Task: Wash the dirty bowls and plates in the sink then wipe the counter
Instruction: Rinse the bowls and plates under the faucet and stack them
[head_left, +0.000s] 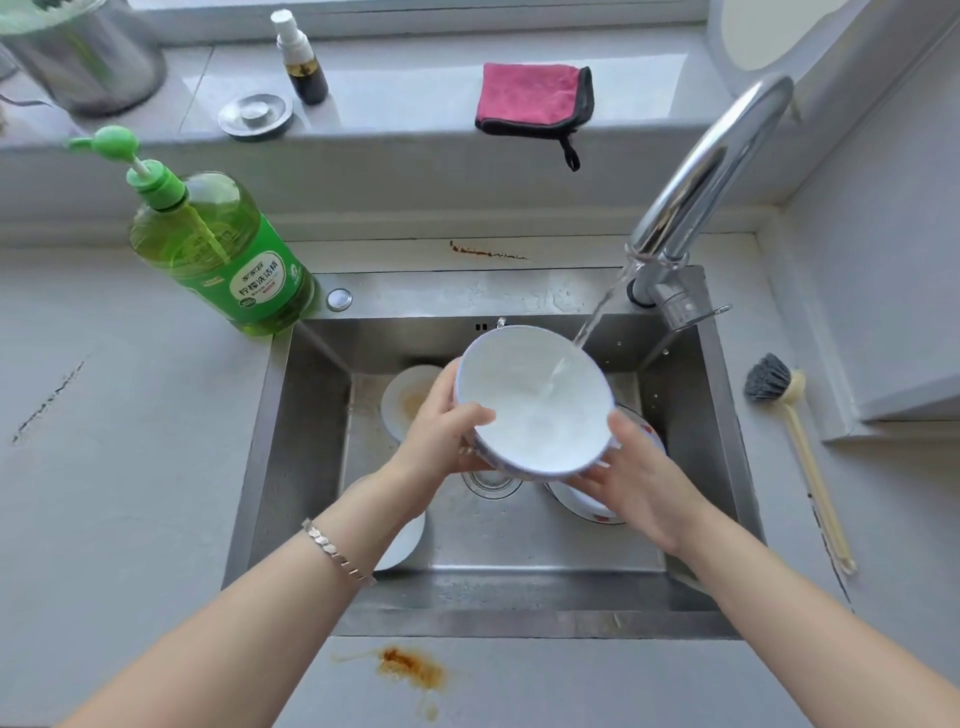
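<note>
While a brown smear (410, 667) is left at the worktop's near edge, a round, glossy white bowl (530, 410) is gripped at its rim by the curled fingers of the left hand (441, 431) and the right hand (641, 480) over the steel sink (306, 447), water from the curved chrome tap (711, 171) being caught inside it, with a stained plate (408, 400) seen behind.

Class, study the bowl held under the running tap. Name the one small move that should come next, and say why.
Probably turn the bowl a little between the left hand and right hand, so the stream sweeps the rest of its inside. The water now strikes only the right part of the inside, and both hands hold the rim.
</note>
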